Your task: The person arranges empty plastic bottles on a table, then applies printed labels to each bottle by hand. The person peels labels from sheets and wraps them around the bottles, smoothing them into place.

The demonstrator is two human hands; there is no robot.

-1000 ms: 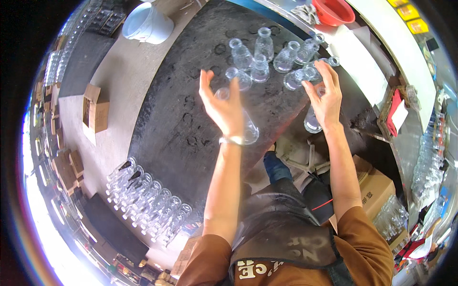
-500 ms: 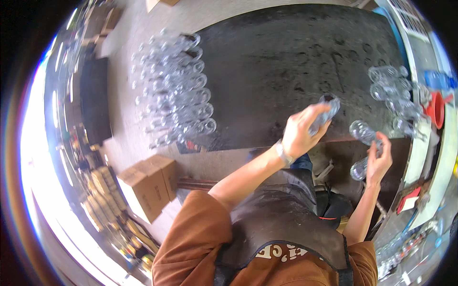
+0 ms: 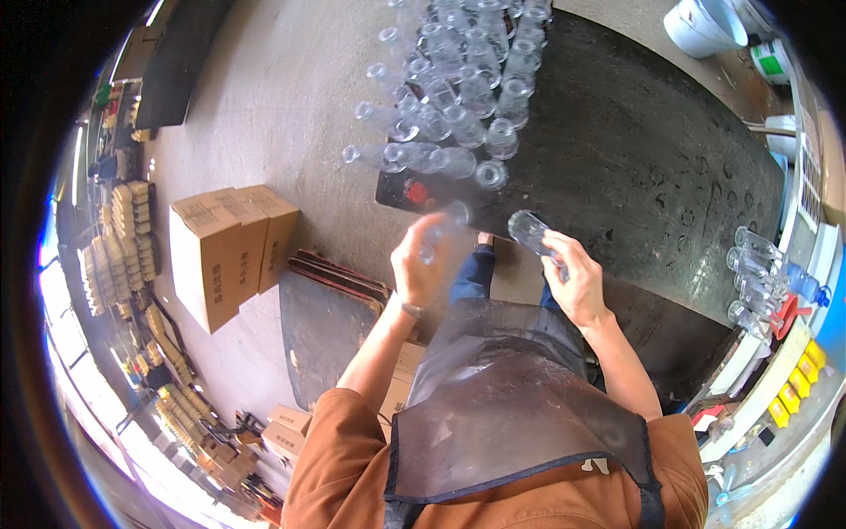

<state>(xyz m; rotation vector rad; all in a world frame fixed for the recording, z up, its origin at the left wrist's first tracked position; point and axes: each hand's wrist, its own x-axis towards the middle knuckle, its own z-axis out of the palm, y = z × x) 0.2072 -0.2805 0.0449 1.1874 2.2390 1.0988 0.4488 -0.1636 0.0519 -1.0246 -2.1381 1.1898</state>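
Observation:
My left hand (image 3: 418, 264) is closed around a clear glass bottle (image 3: 452, 217), smeared by motion, at the table's near left corner. To its right, my right hand (image 3: 577, 280) grips another clear bottle (image 3: 526, 227), held tilted at the near edge of the black table (image 3: 617, 150). Several rows of clear bottles (image 3: 476, 93) are crowded together on the left end of the table, just beyond my left hand. A small red patch (image 3: 416, 191) shows on the table corner beside them.
More clear bottles (image 3: 749, 273) stand at the right edge, near a red funnel (image 3: 787, 316) and a blue bottle (image 3: 804, 284). Cardboard boxes (image 3: 236, 251) sit on the floor at left. White buckets (image 3: 705, 26) are at the far right, yellow containers (image 3: 797, 388) at the near right.
The view has swung left. Both hands have moved from the table's right side to its left end, each carrying a bottle. The left hand is now near the crowded bottle rows.

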